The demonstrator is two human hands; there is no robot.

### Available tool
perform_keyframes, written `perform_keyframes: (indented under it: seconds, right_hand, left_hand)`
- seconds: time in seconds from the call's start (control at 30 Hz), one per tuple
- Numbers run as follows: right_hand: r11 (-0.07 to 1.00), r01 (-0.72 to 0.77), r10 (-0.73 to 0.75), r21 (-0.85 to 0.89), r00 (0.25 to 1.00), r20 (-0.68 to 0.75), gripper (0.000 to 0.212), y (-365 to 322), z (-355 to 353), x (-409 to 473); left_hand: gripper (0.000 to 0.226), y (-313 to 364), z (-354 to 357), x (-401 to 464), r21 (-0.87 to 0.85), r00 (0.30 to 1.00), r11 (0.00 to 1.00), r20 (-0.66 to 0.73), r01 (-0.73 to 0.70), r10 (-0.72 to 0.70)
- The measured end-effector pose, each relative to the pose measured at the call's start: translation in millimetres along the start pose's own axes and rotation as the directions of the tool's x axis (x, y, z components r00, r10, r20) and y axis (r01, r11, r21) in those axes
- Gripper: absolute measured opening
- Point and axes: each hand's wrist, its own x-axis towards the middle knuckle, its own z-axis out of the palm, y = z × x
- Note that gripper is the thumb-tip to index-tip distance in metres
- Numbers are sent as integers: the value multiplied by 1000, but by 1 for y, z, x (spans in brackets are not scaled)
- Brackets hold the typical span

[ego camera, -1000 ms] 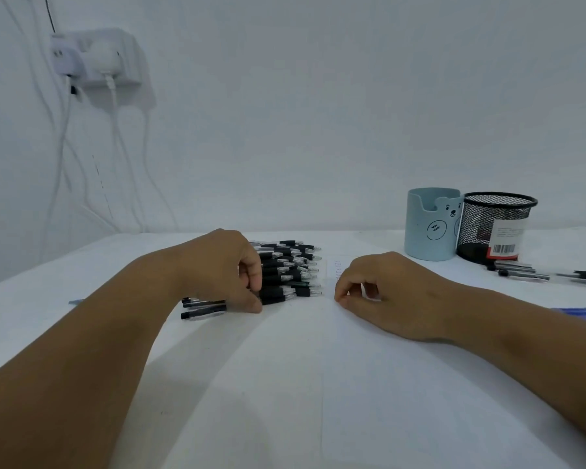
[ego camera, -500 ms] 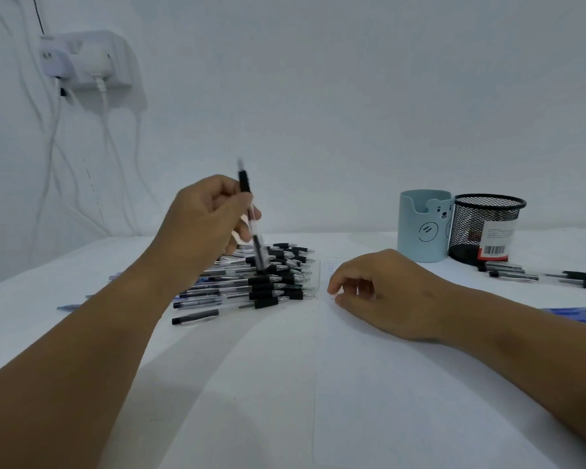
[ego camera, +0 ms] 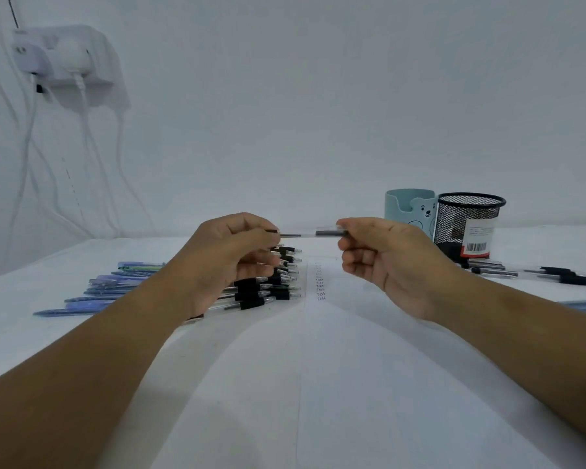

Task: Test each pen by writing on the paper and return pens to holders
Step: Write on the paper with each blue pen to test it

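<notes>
Both hands — left hand [ego camera: 237, 252], right hand [ego camera: 383, 258] — pinch one pen [ego camera: 305, 234].

light: soft, even, cool bluish cast | shadows: faint, under both forearms on the white table [ego camera: 285, 401] | glare: none | blur: slight softness throughout | distortion: wide-angle stretch at edges

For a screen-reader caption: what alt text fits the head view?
Two hands hold one pen level above a white table: left hand at one end, right hand at the other. Below lie rows of pens; two holders stand right.
</notes>
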Motion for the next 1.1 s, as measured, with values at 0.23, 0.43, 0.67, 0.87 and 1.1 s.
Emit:
perform_keyframes:
  seconds: [0.23, 0.43, 0.67, 0.87, 1.1]
  right_hand:
    - [974, -57, 72, 219, 996, -60, 21, -6, -2, 4]
    - [933, -204, 177, 298, 977, 115, 49, -10, -5, 2]
    - [927, -237, 185, 289, 963, 197, 54, -8, -6, 0]
    - [938, -212, 167, 275, 970, 177, 46, -6, -7, 1]
    - [991, -126, 115, 53, 978, 173, 82, 0, 1, -1]
  left_hand:
    - [7, 0, -3, -2, 75, 996, 994, -19, -84, 86]
    - [3, -8, 3, -2, 247, 996, 965, 22, -90, 87]
    - [10, -11, 3, -3, 297, 997, 951, 33, -82, 75]
    - [10, -11, 3, -2, 296, 996, 951, 41, -89, 80]
    - [4, -11, 11, -4, 363, 990, 922, 87, -134, 109]
